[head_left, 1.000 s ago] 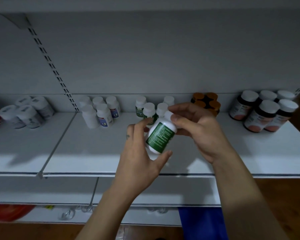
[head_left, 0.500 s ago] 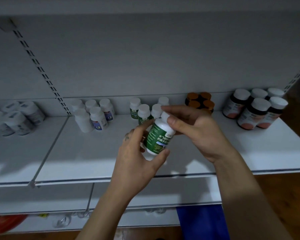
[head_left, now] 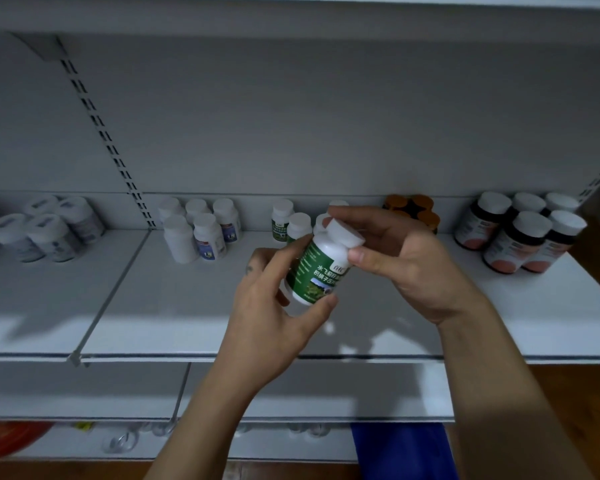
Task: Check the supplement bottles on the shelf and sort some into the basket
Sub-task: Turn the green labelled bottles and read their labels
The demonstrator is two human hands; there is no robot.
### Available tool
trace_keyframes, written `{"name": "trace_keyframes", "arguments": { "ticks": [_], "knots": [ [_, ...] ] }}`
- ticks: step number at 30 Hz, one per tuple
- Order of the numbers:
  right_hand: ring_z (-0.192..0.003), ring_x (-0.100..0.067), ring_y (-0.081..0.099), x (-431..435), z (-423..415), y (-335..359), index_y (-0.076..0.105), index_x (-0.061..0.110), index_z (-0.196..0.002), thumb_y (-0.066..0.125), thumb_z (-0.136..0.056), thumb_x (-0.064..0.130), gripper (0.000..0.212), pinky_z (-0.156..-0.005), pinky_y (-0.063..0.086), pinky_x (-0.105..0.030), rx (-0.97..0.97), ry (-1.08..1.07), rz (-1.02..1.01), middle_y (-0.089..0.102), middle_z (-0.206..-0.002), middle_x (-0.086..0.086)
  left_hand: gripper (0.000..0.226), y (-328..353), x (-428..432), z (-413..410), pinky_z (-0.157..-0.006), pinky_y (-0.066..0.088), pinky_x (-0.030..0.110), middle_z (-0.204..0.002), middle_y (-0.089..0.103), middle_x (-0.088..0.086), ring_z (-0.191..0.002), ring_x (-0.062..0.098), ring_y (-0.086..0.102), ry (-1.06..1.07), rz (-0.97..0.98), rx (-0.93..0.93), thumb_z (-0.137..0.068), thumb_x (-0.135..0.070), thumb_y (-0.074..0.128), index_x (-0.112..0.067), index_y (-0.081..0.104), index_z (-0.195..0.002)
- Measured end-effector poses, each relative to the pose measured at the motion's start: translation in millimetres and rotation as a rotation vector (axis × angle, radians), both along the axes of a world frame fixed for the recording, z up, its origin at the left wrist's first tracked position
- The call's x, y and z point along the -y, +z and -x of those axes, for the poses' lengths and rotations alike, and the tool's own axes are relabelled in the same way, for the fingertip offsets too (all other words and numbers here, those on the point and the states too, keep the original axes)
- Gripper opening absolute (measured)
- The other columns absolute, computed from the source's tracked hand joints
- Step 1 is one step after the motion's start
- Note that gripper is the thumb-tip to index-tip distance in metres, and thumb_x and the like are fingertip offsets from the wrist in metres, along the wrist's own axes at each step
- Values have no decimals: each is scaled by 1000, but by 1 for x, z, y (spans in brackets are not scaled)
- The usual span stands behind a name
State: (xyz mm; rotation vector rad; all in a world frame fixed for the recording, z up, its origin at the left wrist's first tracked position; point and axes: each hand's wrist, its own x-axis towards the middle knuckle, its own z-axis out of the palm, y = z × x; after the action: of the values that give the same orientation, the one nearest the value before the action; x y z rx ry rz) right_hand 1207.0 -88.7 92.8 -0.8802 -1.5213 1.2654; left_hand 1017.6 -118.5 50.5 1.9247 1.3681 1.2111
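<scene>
You hold one green-labelled bottle (head_left: 321, 268) in front of the white shelf (head_left: 187, 306), tilted with its white cap (head_left: 345, 232) pointing up and to the right. Your left hand (head_left: 274, 306) cups the lower body of the bottle, with the thumb against its bottom edge and the fingers curled round the far side. Your right hand (head_left: 402, 258) pinches the neck just under the cap, thumb in front and index finger arched over the top. The label faces you, showing white characters on green above a small picture.

Behind the held bottle, at the back of the shelf, stand more green-labelled bottles (head_left: 282, 220), partly hidden by your hands. To their left stands a cluster of white bottles with blue labels (head_left: 207, 233), and further left, past the slotted upright (head_left: 118, 161), a group of grey-labelled bottles (head_left: 49, 230) leans in the wide-angle view. To the right sit orange-capped bottles (head_left: 420, 209), just behind your right hand, and then dark bottles with white caps (head_left: 520, 233) near the shelf's right end. Below the shelf a blue object (head_left: 402, 452) and something red (head_left: 7, 438) show; you cannot tell what either is.
</scene>
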Motion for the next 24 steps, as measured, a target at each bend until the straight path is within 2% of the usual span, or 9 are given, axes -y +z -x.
{"name": "trace_keyframes", "arguments": {
  "ticks": [3,6,10,16,19,24],
  "knots": [
    [-114,-17,63,0,2,1,64,19,-118,66,-79,8,41,-85,52,-26,-27,1,9,68,-121,-4,67,1,2,1,-71,45,13,-107,53,-9,-99,7,54,-10,17,9,-72,-44,73,-41,48,-134],
    [-105,-20,67,-1,5,3,68,21,-110,71,-73,10,39,-82,54,-28,-59,-22,33,72,-109,-4,66,3,7,0,-71,46,14,-110,51,-15,-101,4,53,-61,57,23,-71,-49,71,-41,46,-133],
    [-92,-17,70,-1,14,2,72,22,-103,75,-68,18,35,-74,54,-26,-37,-135,79,74,-97,-3,74,5,12,-5,-71,47,15,-110,50,-15,-100,3,54,-110,86,36,-70,-41,80,-36,45,-134],
    [-81,-12,71,4,24,1,74,20,-88,82,-66,27,25,-66,55,-25,-20,-193,129,75,-85,1,74,5,14,-7,-74,41,6,-109,46,-15,-98,-4,49,-74,81,18,-65,-42,83,-34,48,-130],
    [-84,-12,70,7,24,2,73,18,-94,72,-68,31,29,-66,54,-23,-43,-165,134,75,-90,-1,72,3,15,-6,-76,42,6,-112,48,-14,-99,-3,51,-53,83,35,-68,-39,82,-35,46,-130],
    [-105,-17,68,8,15,-2,69,19,-112,71,-81,26,32,-83,54,-27,-63,-86,109,73,-110,-2,67,2,17,-2,-75,50,18,-117,53,-14,-101,4,57,-51,89,107,-77,-31,79,-38,42,-132]
  ]
}}
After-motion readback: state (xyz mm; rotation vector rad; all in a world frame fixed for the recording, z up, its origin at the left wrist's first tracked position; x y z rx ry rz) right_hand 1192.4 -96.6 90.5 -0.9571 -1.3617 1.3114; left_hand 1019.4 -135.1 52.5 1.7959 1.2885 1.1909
